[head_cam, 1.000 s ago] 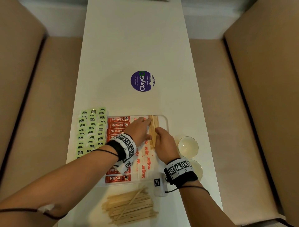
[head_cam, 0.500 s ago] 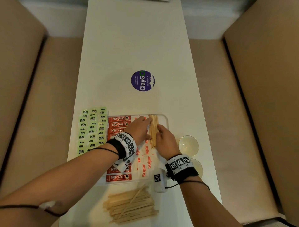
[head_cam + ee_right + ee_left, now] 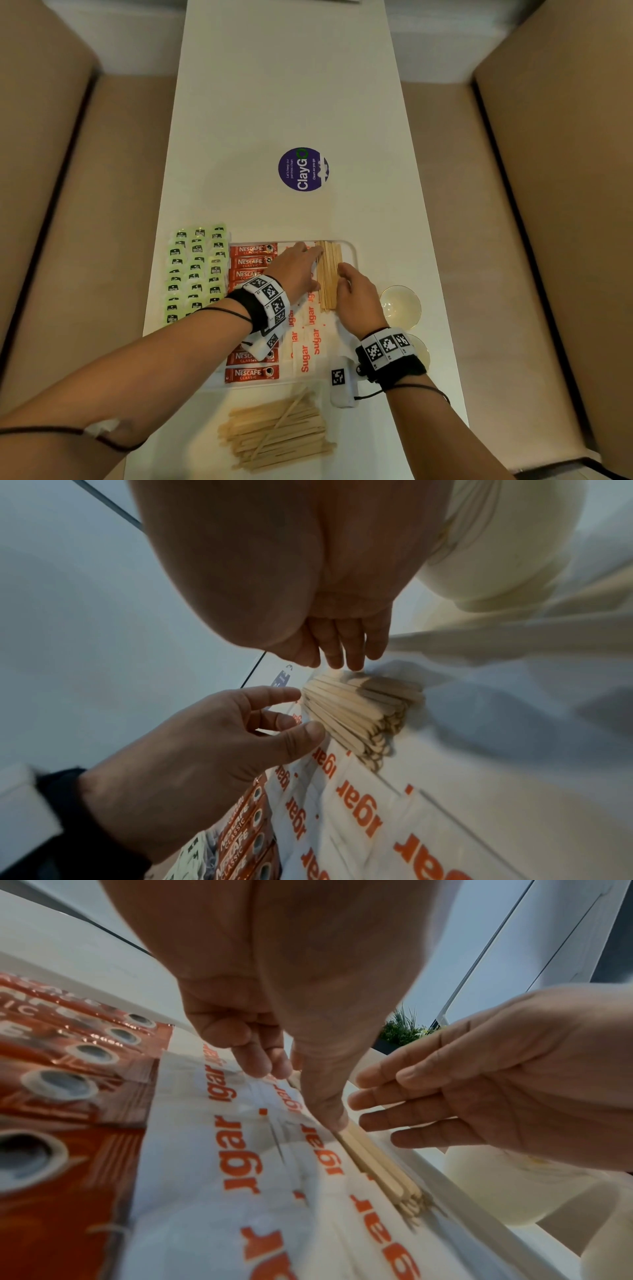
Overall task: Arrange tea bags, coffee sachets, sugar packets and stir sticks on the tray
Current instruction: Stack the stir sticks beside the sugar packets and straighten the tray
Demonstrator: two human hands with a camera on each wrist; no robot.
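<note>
White and narrow, the table (image 3: 287,102) ran between two beige upholstered seats, and the tray (image 3: 352,250) sat at its near end. Along the tray's right edge lay the bundle of stir sticks (image 3: 329,274), flanked on both sides: the left hand (image 3: 298,270) had its thumb and forefinger laid against the bundle's left flank, the other fingers loosely curled and gripping nothing, while the right hand (image 3: 359,294) was open, fingers straight and together, set against or just beside the right flank. The step seemed to be squaring the sticks into a tight row, and doing it well probably meant pressing evenly from both sides with flat fingers, then nudging the near ends level, since they looked staggered in the right wrist view. Too hard a squeeze would likely make the sticks ride up over one another, or shove the sugar packets (image 3: 305,356) just to their left out of line. Further left on the tray lay the coffee sachets (image 3: 251,373); the tea bags (image 3: 195,270) were in rows on the table beside it. A loose heap of spare sticks (image 3: 277,435) waited in front of the tray, two glass bowls (image 3: 400,305) stood to its right, and a purple sticker (image 3: 303,169) sat beyond.
</note>
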